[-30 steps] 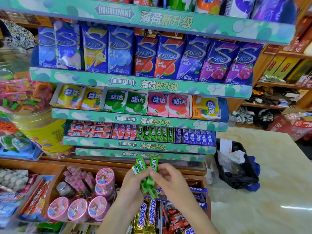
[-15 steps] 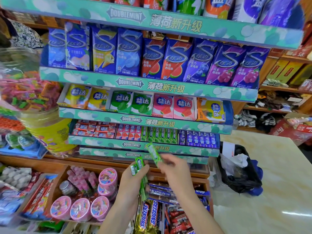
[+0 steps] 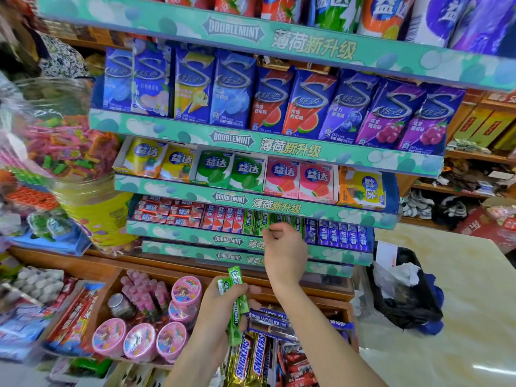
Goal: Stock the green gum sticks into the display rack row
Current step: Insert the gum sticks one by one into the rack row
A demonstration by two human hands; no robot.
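Observation:
My left hand [image 3: 220,308] is closed around a small bunch of green Doublemint gum sticks [image 3: 236,303], held upright below the rack. My right hand [image 3: 284,252] is raised to the rack's third row [image 3: 195,233], its fingers pinched at the green gum sticks [image 3: 257,222] standing between red and blue packs. A green stick seems to sit under its fingertips, mostly hidden by the fingers.
Red gum packs [image 3: 220,219] stand left of the green section, blue ones [image 3: 340,236] right. Below are pink round tins [image 3: 139,342], Snickers bars [image 3: 248,358] and a wooden tray edge [image 3: 321,297]. A black bin [image 3: 405,300] stands right on the pale counter [image 3: 460,275].
My right hand took one green stick out of the bunch and carried it up to the green section of the row. The left hand stayed low with the remaining sticks.

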